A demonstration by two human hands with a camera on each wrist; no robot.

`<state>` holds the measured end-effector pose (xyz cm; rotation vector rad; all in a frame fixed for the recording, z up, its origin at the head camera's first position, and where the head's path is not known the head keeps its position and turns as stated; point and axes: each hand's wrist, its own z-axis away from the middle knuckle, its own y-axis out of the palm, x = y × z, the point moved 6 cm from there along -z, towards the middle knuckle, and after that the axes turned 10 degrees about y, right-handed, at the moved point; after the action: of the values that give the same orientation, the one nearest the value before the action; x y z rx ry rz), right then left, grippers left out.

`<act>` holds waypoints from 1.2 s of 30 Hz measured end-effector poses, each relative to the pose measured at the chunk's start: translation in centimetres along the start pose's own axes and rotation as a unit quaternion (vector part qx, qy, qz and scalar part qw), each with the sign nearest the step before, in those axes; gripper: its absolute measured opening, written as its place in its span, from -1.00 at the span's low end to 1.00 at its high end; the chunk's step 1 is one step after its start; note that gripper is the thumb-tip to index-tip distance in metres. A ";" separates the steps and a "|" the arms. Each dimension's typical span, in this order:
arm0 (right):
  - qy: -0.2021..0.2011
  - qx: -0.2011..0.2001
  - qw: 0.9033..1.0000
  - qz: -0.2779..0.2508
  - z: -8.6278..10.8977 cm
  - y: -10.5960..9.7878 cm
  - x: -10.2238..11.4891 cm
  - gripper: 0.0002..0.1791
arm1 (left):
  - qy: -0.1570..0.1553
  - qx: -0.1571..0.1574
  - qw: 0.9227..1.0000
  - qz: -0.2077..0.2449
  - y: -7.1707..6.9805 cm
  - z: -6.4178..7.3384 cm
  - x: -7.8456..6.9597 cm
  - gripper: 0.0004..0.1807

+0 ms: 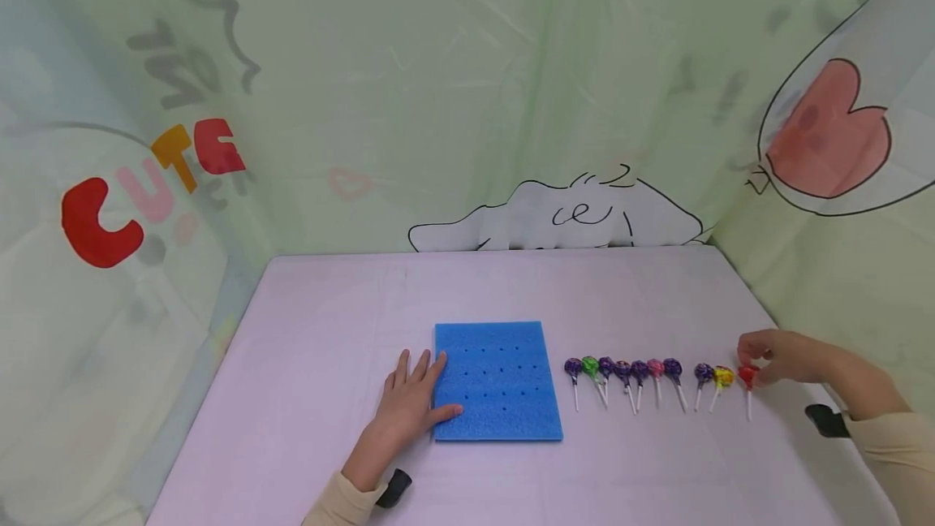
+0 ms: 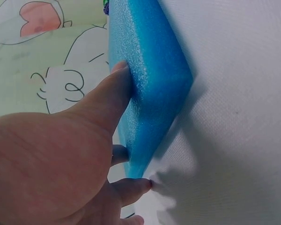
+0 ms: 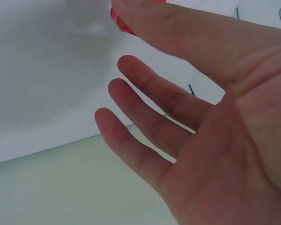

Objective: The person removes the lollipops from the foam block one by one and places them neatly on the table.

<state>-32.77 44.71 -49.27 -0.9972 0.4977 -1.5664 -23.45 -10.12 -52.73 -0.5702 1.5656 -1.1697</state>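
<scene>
A blue foam board [image 1: 504, 420] with rows of small holes lies flat on the table. My left hand [image 1: 405, 404] rests against its left edge, fingers extended; in the left wrist view the thumb lies on the top face of the foam [image 2: 131, 112]. Far to the right, my right hand [image 1: 792, 360] pinches the head of a red lollipop [image 1: 747, 377] between thumb and forefinger, its white stick pointing toward me. Seen from the right wrist, the thumb covers most of the red wrapper [image 3: 122, 22], and the other three fingers are spread free.
Several wrapped lollipops lie in a row right of the foam, among them a green one [image 1: 590, 364], a pink one [image 1: 655, 367] and a yellow one [image 1: 724, 377]; the others are purple. A pale cloth covers the table [image 1: 351, 299]. Printed curtains [image 1: 467, 104] hang behind and beside it.
</scene>
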 end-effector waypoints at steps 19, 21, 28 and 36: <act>0.023 0.003 1.000 0.013 0.1 0.9 0.0 -0.71 | 0.001 0.002 1.000 0.007 0.5 -0.2 0.3 -0.03; 0.028 0.000 0.999 0.018 0.3 0.7 0.0 -0.65 | 0.003 0.002 1.000 0.006 0.5 -0.3 0.2 -0.03; 0.023 -0.028 0.999 0.027 0.7 0.0 1.0 -0.41 | 0.000 0.005 1.000 0.006 0.2 -0.1 -0.1 -0.03; -0.023 -0.125 0.991 0.044 1.7 0.1 6.0 -0.27 | 0.002 0.005 1.000 0.006 0.1 0.0 -0.1 -0.03</act>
<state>-31.23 39.33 -46.40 -1.1811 0.7088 -1.4219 -23.43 -9.98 -52.80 -0.5526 1.5642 -1.1694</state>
